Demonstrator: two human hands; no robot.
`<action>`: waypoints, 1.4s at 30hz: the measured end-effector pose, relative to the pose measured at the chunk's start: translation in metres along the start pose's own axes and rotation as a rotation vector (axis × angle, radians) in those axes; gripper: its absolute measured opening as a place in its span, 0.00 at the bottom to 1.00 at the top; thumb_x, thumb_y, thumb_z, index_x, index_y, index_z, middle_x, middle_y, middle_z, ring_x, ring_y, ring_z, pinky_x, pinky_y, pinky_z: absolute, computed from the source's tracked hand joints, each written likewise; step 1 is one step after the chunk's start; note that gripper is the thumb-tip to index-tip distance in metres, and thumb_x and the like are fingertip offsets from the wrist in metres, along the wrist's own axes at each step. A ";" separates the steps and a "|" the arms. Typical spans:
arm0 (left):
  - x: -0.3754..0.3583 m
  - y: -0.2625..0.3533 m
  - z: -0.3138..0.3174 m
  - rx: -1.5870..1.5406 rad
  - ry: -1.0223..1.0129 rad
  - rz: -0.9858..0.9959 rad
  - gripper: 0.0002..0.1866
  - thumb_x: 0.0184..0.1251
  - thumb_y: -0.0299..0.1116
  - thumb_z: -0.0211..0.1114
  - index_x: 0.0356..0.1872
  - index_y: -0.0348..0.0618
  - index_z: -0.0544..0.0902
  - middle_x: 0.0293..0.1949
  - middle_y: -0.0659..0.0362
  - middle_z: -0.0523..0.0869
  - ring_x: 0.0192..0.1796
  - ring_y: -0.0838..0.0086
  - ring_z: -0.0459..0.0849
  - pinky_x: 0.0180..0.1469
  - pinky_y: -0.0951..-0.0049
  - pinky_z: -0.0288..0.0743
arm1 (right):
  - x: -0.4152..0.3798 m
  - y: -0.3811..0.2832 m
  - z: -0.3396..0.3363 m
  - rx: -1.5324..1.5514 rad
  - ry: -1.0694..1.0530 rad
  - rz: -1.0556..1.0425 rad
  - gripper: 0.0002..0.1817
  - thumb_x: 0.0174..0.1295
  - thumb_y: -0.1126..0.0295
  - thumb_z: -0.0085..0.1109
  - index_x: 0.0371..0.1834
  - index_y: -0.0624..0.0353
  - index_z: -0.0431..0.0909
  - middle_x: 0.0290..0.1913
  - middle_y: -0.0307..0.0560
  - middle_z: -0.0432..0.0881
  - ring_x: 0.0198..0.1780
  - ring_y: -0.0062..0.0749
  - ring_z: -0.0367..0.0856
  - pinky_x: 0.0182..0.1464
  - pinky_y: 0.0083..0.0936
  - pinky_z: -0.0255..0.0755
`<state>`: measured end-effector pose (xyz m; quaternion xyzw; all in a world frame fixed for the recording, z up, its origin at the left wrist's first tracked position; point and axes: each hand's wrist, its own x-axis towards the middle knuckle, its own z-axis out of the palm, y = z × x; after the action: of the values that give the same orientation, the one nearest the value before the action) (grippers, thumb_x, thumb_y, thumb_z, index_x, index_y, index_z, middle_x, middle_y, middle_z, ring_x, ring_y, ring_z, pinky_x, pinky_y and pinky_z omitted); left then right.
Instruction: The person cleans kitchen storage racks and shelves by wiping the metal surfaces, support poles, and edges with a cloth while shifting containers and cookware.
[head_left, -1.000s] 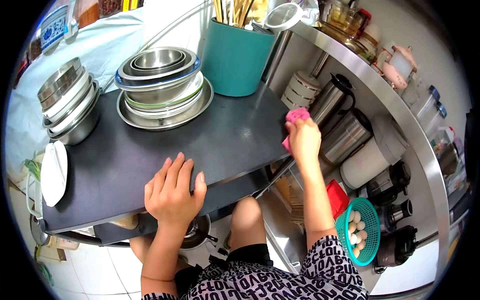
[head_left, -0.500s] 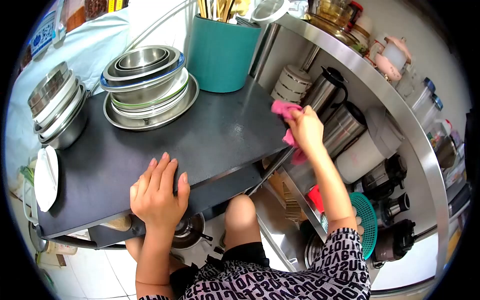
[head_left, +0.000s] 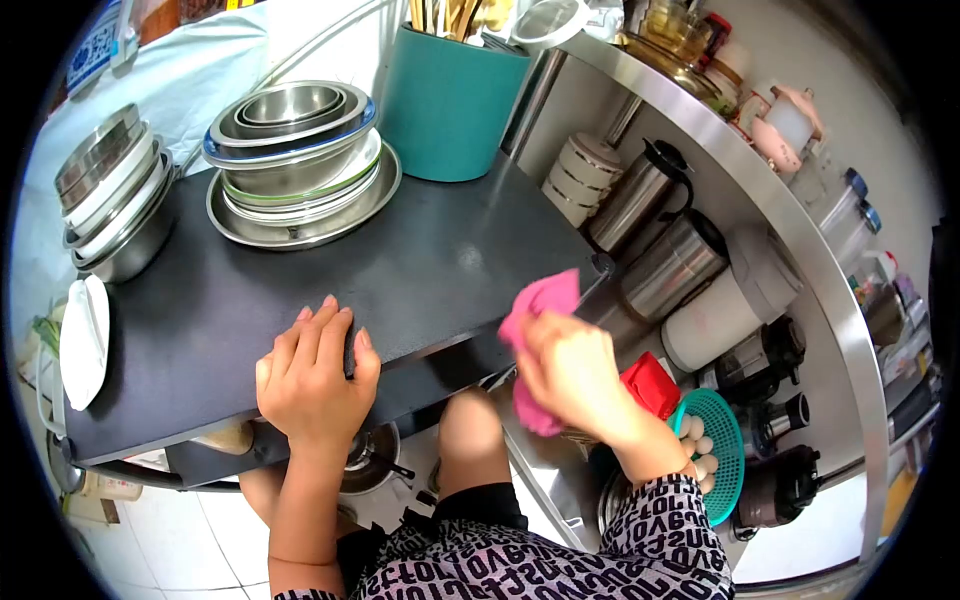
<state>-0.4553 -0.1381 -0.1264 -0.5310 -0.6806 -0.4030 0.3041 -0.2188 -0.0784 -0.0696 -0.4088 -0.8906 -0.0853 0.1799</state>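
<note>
A dark tabletop (head_left: pixel 430 255) spreads in front of me. My left hand (head_left: pixel 318 380) rests on its front edge, fingers lying on the surface and thumb apart, with nothing held. Near the right part of the front edge, my right hand (head_left: pixel 570 375) grips a pink cloth (head_left: pixel 545 295), which sticks out above and below the fingers. Toward the back of the table stand a stack of metal bowls and plates (head_left: pixel 290 170) and a teal container (head_left: pixel 450 105) of chopsticks and utensils.
More stacked bowls (head_left: pixel 120 215) and a white dish (head_left: pixel 85 340) sit at the left. To the right, a metal shelf (head_left: pixel 790 215) curves over steel jugs (head_left: pixel 640 195), a red object (head_left: pixel 650 385) and a green basket (head_left: pixel 735 455) with eggs. A pan (head_left: pixel 370 460) lies below the table.
My right hand has moved down and left with the pink cloth, from the table's right corner to its front edge. My left hand has barely moved.
</note>
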 end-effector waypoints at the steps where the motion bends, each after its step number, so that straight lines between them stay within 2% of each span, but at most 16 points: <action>1: 0.000 -0.001 0.000 -0.002 0.006 0.008 0.08 0.53 0.34 0.68 0.37 0.52 0.87 0.44 0.68 0.90 0.48 0.71 0.86 0.43 0.71 0.72 | -0.007 -0.003 -0.002 0.154 -0.094 -0.092 0.08 0.56 0.69 0.62 0.35 0.61 0.80 0.28 0.53 0.77 0.33 0.50 0.81 0.34 0.41 0.76; 2: -0.001 -0.002 0.000 -0.001 0.008 0.009 0.08 0.53 0.34 0.68 0.37 0.52 0.87 0.44 0.68 0.90 0.48 0.71 0.86 0.43 0.71 0.72 | -0.011 -0.003 -0.004 0.308 -0.186 -0.184 0.08 0.55 0.68 0.63 0.34 0.60 0.81 0.28 0.52 0.76 0.33 0.49 0.80 0.34 0.40 0.75; 4: -0.001 -0.005 0.001 0.012 0.013 0.038 0.10 0.54 0.39 0.68 0.37 0.53 0.88 0.44 0.68 0.89 0.47 0.72 0.86 0.42 0.71 0.72 | -0.013 0.007 -0.007 0.369 -0.044 -0.105 0.06 0.54 0.69 0.63 0.30 0.61 0.80 0.26 0.50 0.74 0.31 0.47 0.77 0.33 0.37 0.73; 8: -0.001 -0.005 -0.003 0.004 0.014 0.053 0.10 0.55 0.39 0.68 0.37 0.52 0.88 0.45 0.68 0.89 0.48 0.72 0.86 0.42 0.71 0.72 | 0.018 0.060 -0.025 0.312 0.619 0.214 0.05 0.60 0.74 0.60 0.34 0.63 0.83 0.27 0.51 0.75 0.30 0.42 0.77 0.35 0.31 0.72; 10: -0.002 -0.005 -0.002 -0.004 0.007 0.041 0.10 0.55 0.39 0.68 0.38 0.52 0.88 0.45 0.68 0.90 0.48 0.72 0.86 0.42 0.71 0.72 | 0.032 0.085 -0.022 0.072 0.711 0.331 0.09 0.59 0.68 0.64 0.40 0.60 0.85 0.31 0.51 0.74 0.36 0.43 0.76 0.42 0.33 0.72; 13: -0.002 -0.004 -0.002 -0.012 0.002 0.034 0.10 0.56 0.39 0.68 0.38 0.52 0.88 0.45 0.67 0.90 0.48 0.72 0.86 0.42 0.71 0.72 | 0.033 0.121 0.006 -0.084 0.229 0.329 0.14 0.56 0.60 0.68 0.42 0.55 0.87 0.43 0.52 0.75 0.50 0.47 0.72 0.51 0.37 0.71; 17: -0.001 -0.005 -0.003 -0.012 0.000 0.035 0.10 0.56 0.39 0.68 0.38 0.52 0.88 0.45 0.67 0.90 0.48 0.71 0.86 0.42 0.71 0.72 | 0.040 0.136 0.025 0.064 0.200 0.308 0.16 0.55 0.62 0.72 0.42 0.59 0.85 0.52 0.54 0.74 0.56 0.50 0.70 0.59 0.40 0.67; 19: -0.001 -0.005 -0.004 -0.022 -0.005 0.048 0.10 0.57 0.39 0.68 0.38 0.51 0.88 0.45 0.67 0.90 0.49 0.70 0.86 0.43 0.70 0.73 | 0.056 0.161 0.022 0.288 -0.096 0.370 0.22 0.56 0.60 0.72 0.48 0.64 0.79 0.63 0.65 0.73 0.64 0.54 0.73 0.59 0.41 0.69; 20: -0.001 -0.004 -0.005 -0.027 -0.010 0.053 0.10 0.57 0.39 0.68 0.38 0.51 0.88 0.45 0.67 0.90 0.49 0.70 0.86 0.43 0.70 0.73 | 0.064 0.152 0.009 0.361 -0.199 0.539 0.25 0.58 0.58 0.71 0.48 0.67 0.76 0.51 0.67 0.80 0.55 0.54 0.80 0.55 0.40 0.72; 22: 0.000 -0.003 -0.007 -0.050 -0.041 0.026 0.09 0.59 0.35 0.65 0.39 0.50 0.87 0.47 0.65 0.90 0.50 0.68 0.87 0.48 0.70 0.73 | 0.074 0.170 0.019 0.216 -0.149 0.456 0.26 0.60 0.55 0.67 0.48 0.68 0.74 0.43 0.66 0.83 0.51 0.56 0.82 0.53 0.43 0.72; 26: -0.001 -0.002 -0.006 -0.050 -0.049 0.015 0.08 0.60 0.35 0.65 0.39 0.50 0.87 0.47 0.65 0.90 0.50 0.68 0.86 0.48 0.70 0.73 | 0.094 0.175 0.028 -0.074 -0.178 0.567 0.24 0.64 0.57 0.57 0.51 0.68 0.73 0.49 0.71 0.81 0.56 0.61 0.79 0.57 0.46 0.72; 30: 0.001 -0.002 -0.004 -0.047 -0.024 0.016 0.08 0.60 0.35 0.65 0.38 0.50 0.87 0.46 0.65 0.90 0.50 0.68 0.87 0.47 0.70 0.73 | 0.111 0.209 0.053 -0.081 -0.184 0.674 0.26 0.64 0.59 0.52 0.56 0.71 0.72 0.52 0.74 0.79 0.59 0.64 0.77 0.61 0.45 0.71; 32: 0.000 -0.004 -0.004 -0.040 -0.024 0.003 0.08 0.59 0.35 0.65 0.38 0.50 0.87 0.46 0.65 0.90 0.50 0.69 0.87 0.47 0.70 0.73 | 0.102 0.205 0.047 0.013 -0.252 0.703 0.29 0.66 0.59 0.54 0.64 0.69 0.67 0.59 0.72 0.77 0.63 0.56 0.77 0.65 0.38 0.68; 34: 0.000 -0.002 -0.003 -0.021 -0.004 0.005 0.07 0.59 0.35 0.64 0.37 0.51 0.87 0.45 0.66 0.90 0.49 0.70 0.87 0.45 0.71 0.72 | 0.084 0.213 0.052 0.776 -0.136 0.614 0.31 0.68 0.62 0.56 0.71 0.65 0.62 0.68 0.62 0.71 0.68 0.41 0.71 0.68 0.31 0.64; 37: 0.000 -0.003 -0.001 -0.007 -0.004 0.002 0.07 0.59 0.34 0.64 0.36 0.51 0.87 0.45 0.67 0.90 0.49 0.70 0.87 0.44 0.72 0.72 | 0.069 0.195 0.034 1.208 -0.244 0.556 0.36 0.67 0.66 0.62 0.76 0.60 0.57 0.73 0.46 0.65 0.72 0.31 0.62 0.71 0.26 0.59; 42: 0.001 -0.002 -0.002 0.010 -0.007 0.020 0.07 0.59 0.34 0.64 0.36 0.51 0.87 0.45 0.67 0.90 0.48 0.71 0.87 0.44 0.73 0.71 | 0.090 0.200 0.025 1.105 -0.518 0.513 0.43 0.60 0.68 0.71 0.77 0.53 0.55 0.72 0.44 0.65 0.68 0.31 0.66 0.68 0.26 0.65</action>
<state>-0.4579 -0.1395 -0.1256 -0.5374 -0.6784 -0.3948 0.3084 -0.1273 0.1226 -0.0563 -0.4628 -0.6923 0.5307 0.1578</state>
